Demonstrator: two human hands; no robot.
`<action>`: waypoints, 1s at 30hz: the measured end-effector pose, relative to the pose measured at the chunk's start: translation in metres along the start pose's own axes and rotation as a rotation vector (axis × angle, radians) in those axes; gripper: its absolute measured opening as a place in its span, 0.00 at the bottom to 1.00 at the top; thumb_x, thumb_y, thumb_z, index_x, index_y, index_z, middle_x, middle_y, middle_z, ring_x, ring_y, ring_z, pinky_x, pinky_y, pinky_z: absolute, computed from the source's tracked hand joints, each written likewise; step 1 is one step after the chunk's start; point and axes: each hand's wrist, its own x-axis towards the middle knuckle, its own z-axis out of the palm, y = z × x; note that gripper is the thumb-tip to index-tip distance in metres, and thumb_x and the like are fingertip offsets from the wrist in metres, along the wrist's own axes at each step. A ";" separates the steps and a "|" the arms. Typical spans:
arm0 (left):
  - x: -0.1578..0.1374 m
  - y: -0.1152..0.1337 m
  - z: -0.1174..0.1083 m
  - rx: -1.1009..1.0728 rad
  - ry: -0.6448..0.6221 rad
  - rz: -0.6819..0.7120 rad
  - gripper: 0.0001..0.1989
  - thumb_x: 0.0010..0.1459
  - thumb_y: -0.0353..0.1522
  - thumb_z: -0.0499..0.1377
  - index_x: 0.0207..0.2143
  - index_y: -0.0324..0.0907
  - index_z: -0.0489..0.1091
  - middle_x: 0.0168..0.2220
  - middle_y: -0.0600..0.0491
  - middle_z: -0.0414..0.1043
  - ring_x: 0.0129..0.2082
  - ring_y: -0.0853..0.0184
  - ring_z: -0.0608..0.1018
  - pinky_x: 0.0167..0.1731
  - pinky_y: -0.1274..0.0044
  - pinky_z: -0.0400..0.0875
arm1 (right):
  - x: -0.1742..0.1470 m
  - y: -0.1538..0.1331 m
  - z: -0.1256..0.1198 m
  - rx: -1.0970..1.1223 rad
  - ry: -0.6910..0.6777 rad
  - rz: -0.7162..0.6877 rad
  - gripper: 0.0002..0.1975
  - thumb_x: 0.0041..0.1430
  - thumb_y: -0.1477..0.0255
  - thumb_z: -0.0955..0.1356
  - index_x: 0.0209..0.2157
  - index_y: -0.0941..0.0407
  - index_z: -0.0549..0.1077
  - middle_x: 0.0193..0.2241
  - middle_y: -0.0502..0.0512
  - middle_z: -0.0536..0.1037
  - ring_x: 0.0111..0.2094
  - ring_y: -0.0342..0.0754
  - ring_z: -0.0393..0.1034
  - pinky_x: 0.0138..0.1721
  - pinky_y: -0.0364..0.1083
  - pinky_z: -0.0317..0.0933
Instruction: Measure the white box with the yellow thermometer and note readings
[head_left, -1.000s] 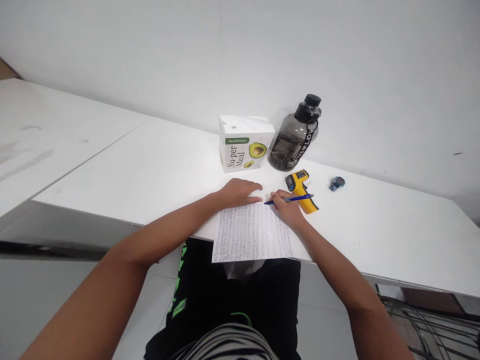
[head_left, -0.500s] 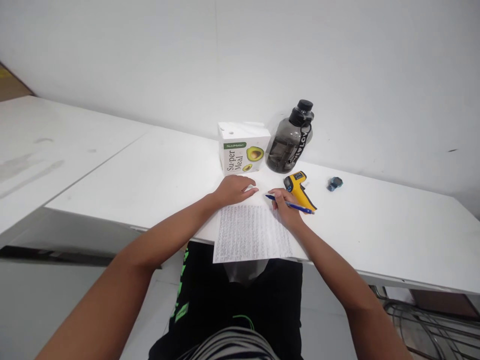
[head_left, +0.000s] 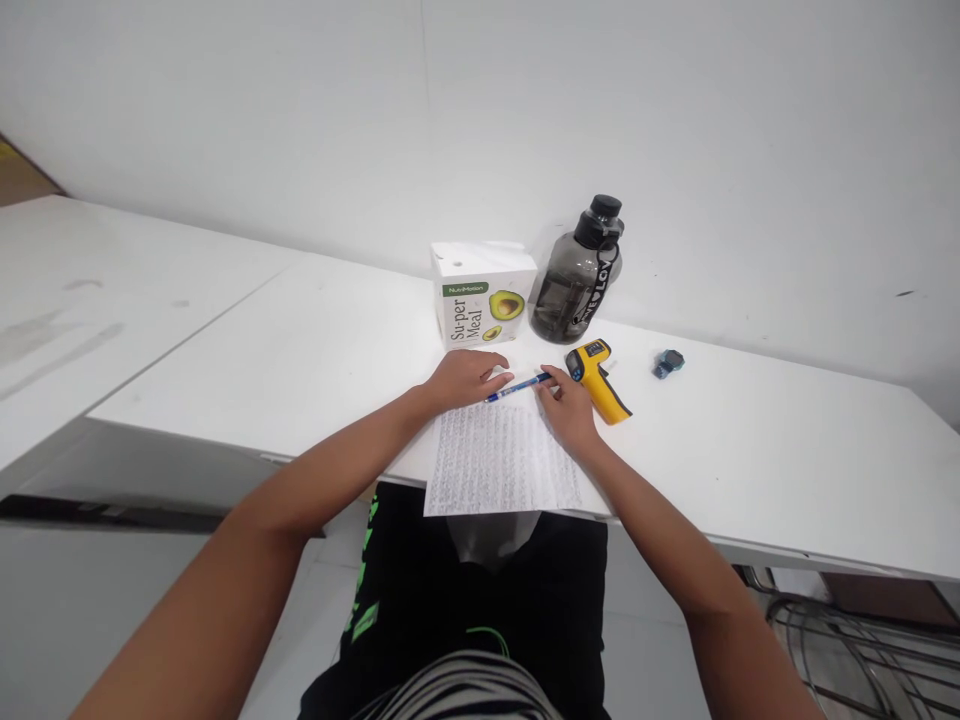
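A blue pen (head_left: 517, 387) slants between my two hands, just above the top edge of the paper. My right hand (head_left: 568, 408) has thumb and fingers closed on the pen's right end, and its left end comes close to my left thumb. My left hand (head_left: 466, 379) rests on the table, thumb and fingers apart, holding nothing. Below both hands lies a sheet of paper (head_left: 502, 460) covered in dense rows of marks, its lower edge hanging over the table's front edge. A yellow infrared thermometer (head_left: 600, 382) lies right beside my right hand.
Behind my hands stands a white box (head_left: 484, 295) with avocado pictures. A dark translucent water bottle (head_left: 574, 285) is next to it, near the wall (head_left: 300, 120). A small blue-grey watch-like item (head_left: 667, 363) sits farther right on the white table (head_left: 787, 440).
The pen has swung round in my right hand: it pointed right past the wrist, and now it reaches left toward my left hand. My left hand has hardly moved.
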 end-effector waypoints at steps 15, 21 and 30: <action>0.000 -0.003 -0.006 -0.033 -0.207 0.057 0.21 0.60 0.49 0.54 0.46 0.46 0.74 0.29 0.58 0.74 0.30 0.69 0.76 0.30 0.78 0.62 | 0.001 0.001 -0.015 -0.068 0.119 -0.053 0.23 0.66 0.60 0.59 0.54 0.57 0.72 0.30 0.54 0.76 0.31 0.49 0.69 0.36 0.48 0.62; -0.001 -0.004 -0.005 -0.038 -0.097 0.072 0.22 0.61 0.49 0.53 0.47 0.44 0.73 0.30 0.55 0.74 0.32 0.67 0.76 0.31 0.75 0.66 | 0.015 0.008 -0.046 -0.685 0.276 0.050 0.25 0.62 0.57 0.65 0.54 0.59 0.70 0.45 0.66 0.72 0.46 0.60 0.65 0.43 0.53 0.56; 0.001 -0.021 -0.012 0.052 0.676 -0.124 0.29 0.56 0.44 0.62 0.57 0.46 0.59 0.57 0.40 0.62 0.62 0.51 0.64 0.60 0.56 0.60 | 0.016 0.005 -0.050 -0.787 0.047 0.274 0.35 0.59 0.49 0.65 0.57 0.62 0.66 0.50 0.67 0.69 0.50 0.61 0.67 0.42 0.52 0.57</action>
